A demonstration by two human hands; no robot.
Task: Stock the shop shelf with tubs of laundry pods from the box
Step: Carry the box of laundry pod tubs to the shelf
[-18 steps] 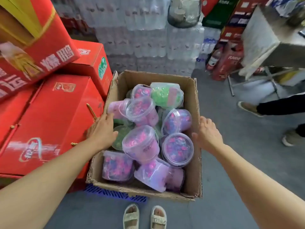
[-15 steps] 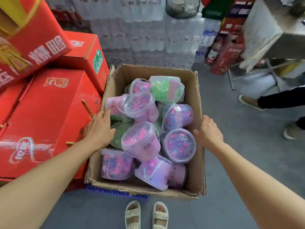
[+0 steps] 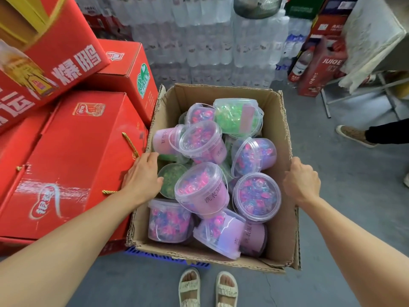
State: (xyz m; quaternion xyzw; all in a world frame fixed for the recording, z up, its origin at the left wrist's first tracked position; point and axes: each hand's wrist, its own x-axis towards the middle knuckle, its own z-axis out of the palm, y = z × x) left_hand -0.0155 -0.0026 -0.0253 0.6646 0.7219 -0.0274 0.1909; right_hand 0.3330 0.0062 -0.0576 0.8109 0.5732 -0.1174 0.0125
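an open brown cardboard box (image 3: pixel 277 134) sits on the grey floor, its near end resting on a blue plastic crate (image 3: pixel 168 259). it is heaped with clear round plastic tubs of laundry pods, lying at all angles. most hold pink and purple pods: one tilted pink-labelled tub (image 3: pixel 202 188) lies in the middle, a purple-lidded tub (image 3: pixel 256 196) sits just to its right, facing up, and a square-shouldered tub (image 3: pixel 169 220) stands in the near left corner. a green-pod tub (image 3: pixel 238 116) lies on its side at the far end, and a dark green lid (image 3: pixel 171 181) shows low against the left wall.

the left hand (image 3: pixel 141 176) lies over the box's left wall, fingers fairly straight, the fingertips reaching along the rim and the thumb touching the green lid. the right hand (image 3: pixel 302 180) grips the box's right wall, fingers curled over the rim. the two hands are well apart, one on each side.

stacked red printed cartons (image 3: pixel 73 151) press against the box's left side. shrink-wrapped packs of water bottles (image 3: pixel 199 41) rise behind. the person's feet in cream sandals (image 3: pixel 208 286) stand just before the box, and another person's brown shoe (image 3: pixel 354 135) shows at the right.
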